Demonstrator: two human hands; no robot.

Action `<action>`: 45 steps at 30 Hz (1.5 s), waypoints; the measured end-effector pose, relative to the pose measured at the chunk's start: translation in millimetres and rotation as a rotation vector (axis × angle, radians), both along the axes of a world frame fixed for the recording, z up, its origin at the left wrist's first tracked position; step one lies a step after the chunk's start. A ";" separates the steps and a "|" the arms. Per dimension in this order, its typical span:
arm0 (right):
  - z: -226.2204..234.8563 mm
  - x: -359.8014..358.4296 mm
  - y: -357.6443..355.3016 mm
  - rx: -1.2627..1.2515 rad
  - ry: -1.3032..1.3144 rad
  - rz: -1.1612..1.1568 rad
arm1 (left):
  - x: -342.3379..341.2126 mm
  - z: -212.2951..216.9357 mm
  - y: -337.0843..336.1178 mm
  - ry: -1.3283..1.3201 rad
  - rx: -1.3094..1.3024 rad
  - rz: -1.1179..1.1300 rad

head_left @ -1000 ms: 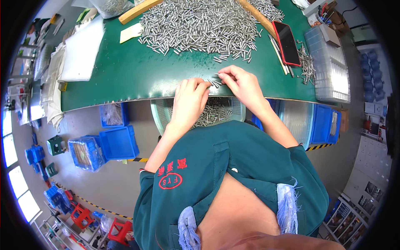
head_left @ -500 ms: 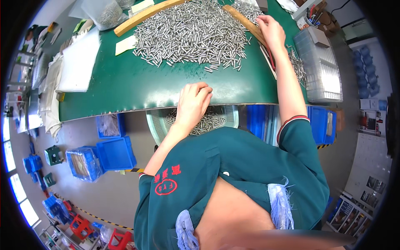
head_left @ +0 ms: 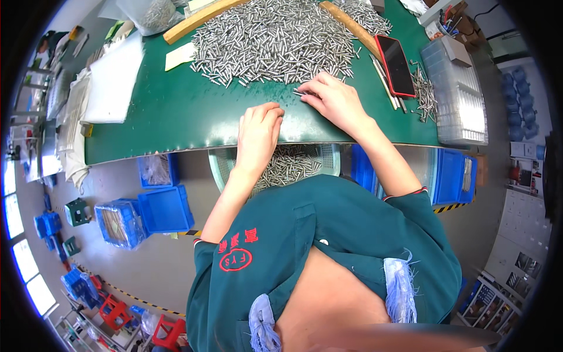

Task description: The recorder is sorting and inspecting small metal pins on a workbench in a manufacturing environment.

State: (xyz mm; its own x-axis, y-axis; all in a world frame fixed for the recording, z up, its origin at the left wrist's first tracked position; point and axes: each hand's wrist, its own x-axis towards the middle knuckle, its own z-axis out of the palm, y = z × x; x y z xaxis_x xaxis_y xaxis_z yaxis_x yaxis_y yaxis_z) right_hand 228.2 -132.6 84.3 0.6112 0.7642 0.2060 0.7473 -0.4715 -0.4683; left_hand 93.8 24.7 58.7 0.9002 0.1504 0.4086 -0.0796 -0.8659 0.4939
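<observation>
A large heap of small silvery metal pins (head_left: 270,44) spreads over the green table (head_left: 182,111). Just in front of it, my right hand (head_left: 337,102) has its thumb and fingers closed around a few loose pins (head_left: 299,92), whose ends poke out at the fingertips. My left hand (head_left: 257,134) rests near the table's front edge, fingers curled and pressed together; whatever is in them is hidden. Below the edge, a pale green basket (head_left: 217,167) holds many more pins (head_left: 290,167).
Wooden bars (head_left: 202,22) flank the heap. A red-edged phone (head_left: 396,66) lies at the right, beside thin rods (head_left: 384,82) and longer loose pins (head_left: 423,94). Clear plastic trays (head_left: 454,97) stand farther right. White sheets (head_left: 114,85) lie at the left; blue crates (head_left: 165,210) stand below.
My right hand has come from the far right, by the wooden bar, to the pins at the heap's front, uncovering the phone. My left hand has shifted slightly left.
</observation>
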 end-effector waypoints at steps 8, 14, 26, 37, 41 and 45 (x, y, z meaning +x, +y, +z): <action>-10.2 -11.9 2.9 0.071 -0.077 0.096 | 17.6 -0.2 -1.1 0.028 0.033 0.013; -9.3 -23.0 -12.8 0.064 -0.025 0.093 | 28.1 -2.6 -3.0 0.040 0.041 -0.021; -9.3 -24.9 -0.6 0.046 -0.032 0.019 | 13.3 3.4 -5.9 0.068 -0.043 -0.076; -3.6 -45.5 -3.0 0.036 0.064 0.073 | -21.8 13.7 -2.9 0.125 0.014 0.026; -3.3 -46.8 -3.8 0.018 0.040 0.105 | -25.9 13.4 -2.6 0.126 0.044 0.005; -2.1 -48.2 -7.9 0.006 0.068 0.100 | -28.5 13.5 -4.7 0.128 0.016 0.039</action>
State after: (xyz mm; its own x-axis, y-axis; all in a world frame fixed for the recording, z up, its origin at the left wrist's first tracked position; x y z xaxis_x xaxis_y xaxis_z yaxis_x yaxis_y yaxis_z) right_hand 180.0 -140.4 82.2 0.5447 0.8210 0.1712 0.7570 -0.3935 -0.5217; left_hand 65.3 20.0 72.2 0.9388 0.1806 0.2934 0.0170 -0.8749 0.4839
